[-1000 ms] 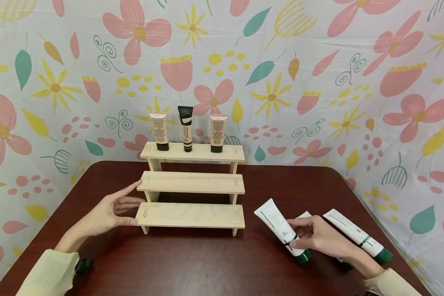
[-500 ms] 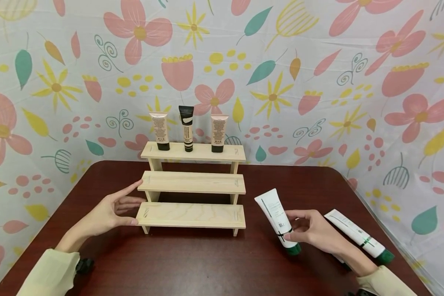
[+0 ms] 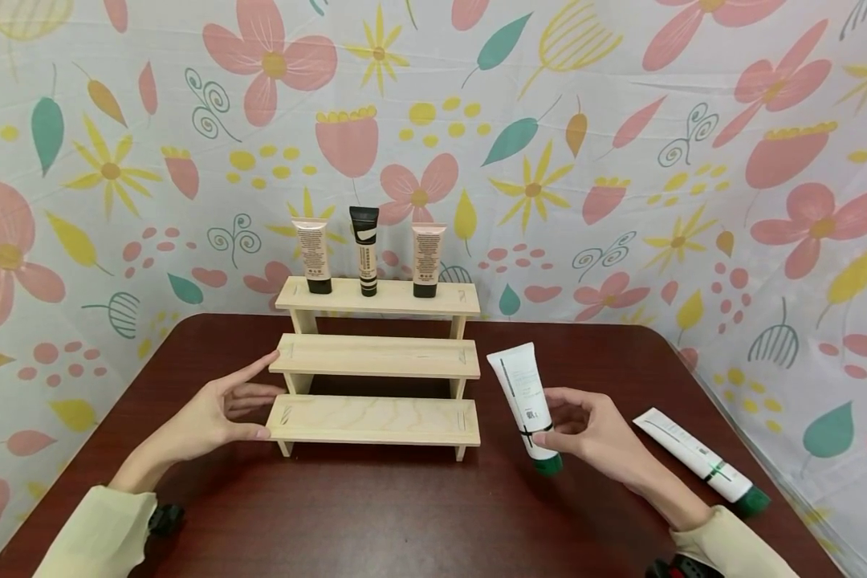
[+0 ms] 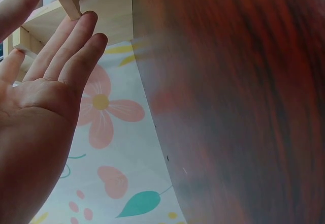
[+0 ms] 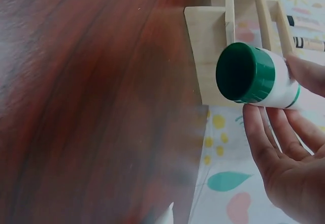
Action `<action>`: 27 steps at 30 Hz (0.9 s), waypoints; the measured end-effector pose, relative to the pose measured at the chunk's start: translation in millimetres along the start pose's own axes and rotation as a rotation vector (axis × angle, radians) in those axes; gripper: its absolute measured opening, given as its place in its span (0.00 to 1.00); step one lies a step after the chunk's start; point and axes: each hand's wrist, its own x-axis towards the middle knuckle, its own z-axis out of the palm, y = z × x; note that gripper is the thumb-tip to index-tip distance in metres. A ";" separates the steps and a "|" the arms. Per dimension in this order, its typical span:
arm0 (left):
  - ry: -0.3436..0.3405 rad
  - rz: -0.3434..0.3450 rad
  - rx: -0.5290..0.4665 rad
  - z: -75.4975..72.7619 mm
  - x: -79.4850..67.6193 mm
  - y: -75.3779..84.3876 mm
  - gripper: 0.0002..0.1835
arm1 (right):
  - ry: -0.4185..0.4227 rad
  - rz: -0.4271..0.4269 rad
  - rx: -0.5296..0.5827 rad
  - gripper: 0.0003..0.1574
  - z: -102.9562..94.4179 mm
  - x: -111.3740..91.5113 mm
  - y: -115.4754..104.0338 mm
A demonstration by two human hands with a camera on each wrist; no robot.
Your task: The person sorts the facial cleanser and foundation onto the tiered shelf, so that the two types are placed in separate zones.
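A three-tier wooden display stand [image 3: 376, 420] sits on the dark red-brown table. My left hand [image 3: 201, 413] touches its left end, index fingertip at the middle shelf and thumb at the bottom shelf. In the left wrist view its fingers [image 4: 76, 56] lie straight beside the wood. My right hand [image 3: 592, 429] pinches a white squeeze tube [image 3: 523, 393] with a green cap [image 5: 244, 74] between thumb and fingers. The tube is tilted, cap down, over the table just right of the stand. The right wrist view shows the cap's hollow end.
On the top shelf stand two pinkish tubes [image 3: 313, 253] [image 3: 427, 257] with black caps and a slim black-and-beige tube [image 3: 366, 250]. Another white tube [image 3: 694, 453] lies at the table's right side. Behind the table [image 3: 376, 522] hangs a flower-patterned cloth [image 3: 520, 96].
My right hand has carried the white tube left and up, nearer the stand, and turned it more upright. The left hand stays at the stand's left end.
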 end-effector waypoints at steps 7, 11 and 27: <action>0.001 0.006 -0.001 -0.3 0.5 -0.7 0.59 | 0.064 -0.054 -0.025 0.32 6.9 13.2 -11.2; 0.001 0.009 -0.004 -0.5 0.4 -0.8 0.59 | 0.085 -0.081 -0.033 0.31 10.3 21.3 -17.3; -0.002 -0.013 0.000 -0.5 0.3 -1.2 0.60 | 0.127 -0.224 -0.004 0.34 46.0 55.0 -52.6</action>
